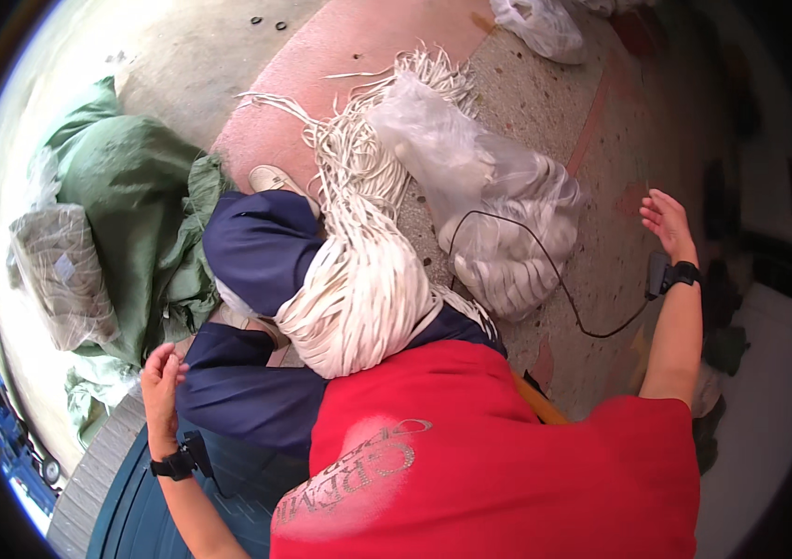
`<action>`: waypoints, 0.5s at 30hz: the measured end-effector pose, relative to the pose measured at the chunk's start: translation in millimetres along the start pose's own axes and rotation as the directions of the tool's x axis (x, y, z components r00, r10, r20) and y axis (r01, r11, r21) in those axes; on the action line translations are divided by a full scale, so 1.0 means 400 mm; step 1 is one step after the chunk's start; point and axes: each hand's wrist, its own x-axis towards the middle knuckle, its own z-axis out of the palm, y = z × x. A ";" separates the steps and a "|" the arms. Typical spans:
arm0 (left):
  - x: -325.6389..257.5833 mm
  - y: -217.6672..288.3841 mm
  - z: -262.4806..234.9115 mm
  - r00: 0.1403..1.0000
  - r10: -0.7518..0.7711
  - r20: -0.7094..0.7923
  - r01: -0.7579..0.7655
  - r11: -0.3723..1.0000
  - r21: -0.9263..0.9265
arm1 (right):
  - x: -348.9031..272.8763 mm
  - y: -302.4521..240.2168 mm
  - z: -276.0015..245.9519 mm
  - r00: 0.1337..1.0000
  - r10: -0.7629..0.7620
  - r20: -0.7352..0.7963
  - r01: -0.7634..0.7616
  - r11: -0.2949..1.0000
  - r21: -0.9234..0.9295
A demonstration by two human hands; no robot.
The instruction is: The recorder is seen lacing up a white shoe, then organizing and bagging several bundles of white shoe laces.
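Observation:
A thick bundle of white flat cords or laces (358, 298) lies across my lap, its loose strands (354, 149) trailing onto the ground ahead. My left hand (163, 380) is raised out to the left beside my knee. Its fingers are curled together, and anything between them is too small to make out. Far out to the right, my right hand (668, 224) is held up with its fingers stretched and nothing visible in it. Both hands are apart from the bundle. A clear plastic bag (507, 186) holding more white cord bundles lies just right of the loose strands.
On the left are a green cloth sack (126, 186) and a plastic-wrapped pack (60, 270). A thin black cable (559, 270) loops from near the bag to my right wrist device (659, 275). Another plastic bag (540, 28) lies at the far right, and a blue wheeled object (9, 419) far left.

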 end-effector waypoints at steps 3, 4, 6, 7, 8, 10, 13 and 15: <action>-0.035 0.009 0.060 0.998 -0.065 0.006 0.065 0.998 0.020 | 0.047 0.029 0.065 0.998 0.036 0.059 -0.032 0.997 -0.074; -0.045 0.017 0.081 0.991 -0.134 -0.005 0.134 0.991 0.021 | 0.059 0.041 0.091 0.999 0.038 0.026 -0.034 0.990 -0.139; -0.056 0.043 0.123 0.988 -0.151 0.037 0.148 0.987 0.060 | 0.071 0.076 0.154 0.984 0.011 0.181 0.019 0.986 -0.163; -0.061 0.060 0.144 0.983 -0.177 0.052 0.172 0.982 0.081 | 0.062 0.104 0.189 0.958 0.025 0.285 0.038 0.976 -0.213; -0.062 0.077 0.165 0.978 -0.198 0.063 0.191 0.977 0.097 | 0.049 0.132 0.224 0.916 0.011 0.401 0.097 0.964 -0.248; -0.053 0.117 0.201 0.973 -0.218 0.080 0.203 0.966 0.159 | -0.004 0.205 0.290 0.803 0.071 0.592 0.134 0.946 -0.295; -0.028 0.173 0.242 0.978 -0.152 0.145 0.105 0.950 0.293 | -0.109 0.326 0.347 0.586 0.138 0.798 0.288 0.886 -0.364; -0.012 0.198 0.260 0.977 -0.142 0.156 0.087 0.946 0.313 | -0.157 0.400 0.350 0.525 0.166 0.835 0.392 0.824 -0.410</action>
